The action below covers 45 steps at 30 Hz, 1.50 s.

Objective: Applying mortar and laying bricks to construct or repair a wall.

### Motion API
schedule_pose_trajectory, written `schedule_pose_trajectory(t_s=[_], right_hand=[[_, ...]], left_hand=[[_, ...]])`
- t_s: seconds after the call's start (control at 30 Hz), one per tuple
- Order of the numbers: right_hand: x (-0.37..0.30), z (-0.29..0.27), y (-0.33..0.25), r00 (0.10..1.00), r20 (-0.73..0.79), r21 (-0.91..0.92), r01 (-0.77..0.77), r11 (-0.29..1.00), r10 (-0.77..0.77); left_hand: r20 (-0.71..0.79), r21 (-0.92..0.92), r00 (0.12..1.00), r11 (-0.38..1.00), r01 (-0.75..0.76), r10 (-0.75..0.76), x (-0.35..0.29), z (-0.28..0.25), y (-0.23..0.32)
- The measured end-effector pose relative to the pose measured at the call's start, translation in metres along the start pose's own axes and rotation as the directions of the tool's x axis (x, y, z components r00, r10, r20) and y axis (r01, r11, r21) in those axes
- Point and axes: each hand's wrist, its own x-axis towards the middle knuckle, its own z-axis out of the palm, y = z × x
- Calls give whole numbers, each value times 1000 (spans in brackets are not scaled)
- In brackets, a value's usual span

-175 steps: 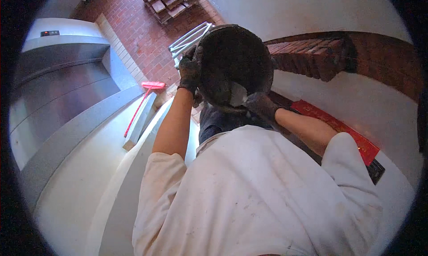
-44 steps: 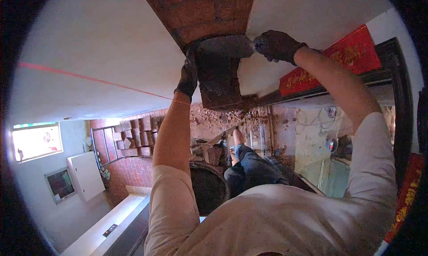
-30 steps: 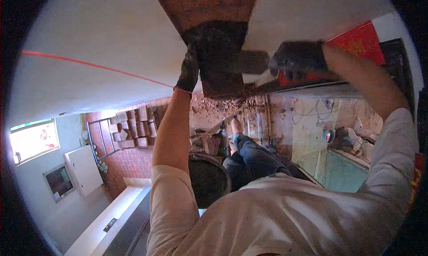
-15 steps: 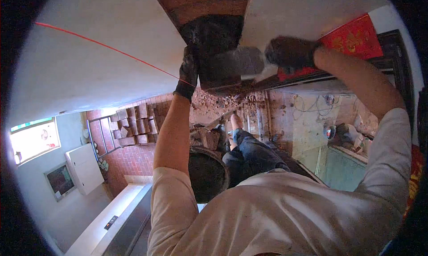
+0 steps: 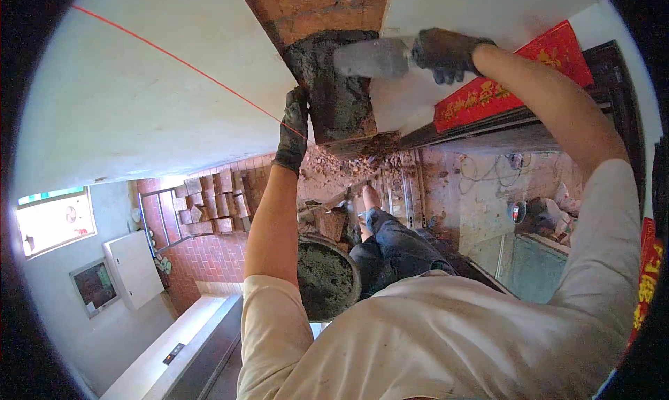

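My right hand [image 5: 451,54], in a dark glove, is closed on the handle of a trowel [image 5: 373,58]. The grey blade lies over the upper right part of a dark patch of wet mortar [image 5: 334,97]. That mortar coats the lower part of a strip of bare brick [image 5: 317,6] between two pale wall surfaces. Along the left edge of the strip, my gloved left hand [image 5: 293,125] rests with its fingers stretched out, close beside the mortar. A thin red line [image 5: 174,58] runs from the upper left down to this hand.
A bucket of mortar [image 5: 324,281] stands below my left arm. Rubble [image 5: 348,164] lies beneath the brick strip. Stacked bricks [image 5: 209,205] and a metal frame [image 5: 164,222] are at left. A red banner [image 5: 512,83] hangs above a dark door frame at right.
My right hand and the trowel have moved up and slightly left, baring the lower mortar. My left hand stays at the edge, a little lower. The picture is brighter.
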Motion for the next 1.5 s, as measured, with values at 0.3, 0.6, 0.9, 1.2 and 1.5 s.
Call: schedule_pose_trajectory(t_s=[0.3,0.6,0.9,1.2,1.5], right_hand=[[10,24,16,934,314,539,-30,842,-168],[24,26,-8,776,601,513,-188,838,-194],[-34,46,26,817,545,474,-116,873,-187],[-54,85,37,833,497,579,-111,808,-242],[-61,276,115,874,-377,429,459,778,-308]], left_hand=[[11,-685,977,710,162,-213,2,-8,-3],[49,-662,957,709,244,-284,61,4,6],[-74,171,992,981,-89,103,47,-5,-2],[-18,-280,996,956,-92,91,0,-3,-30],[59,-954,851,221,202,-522,-111,-21,-7]])
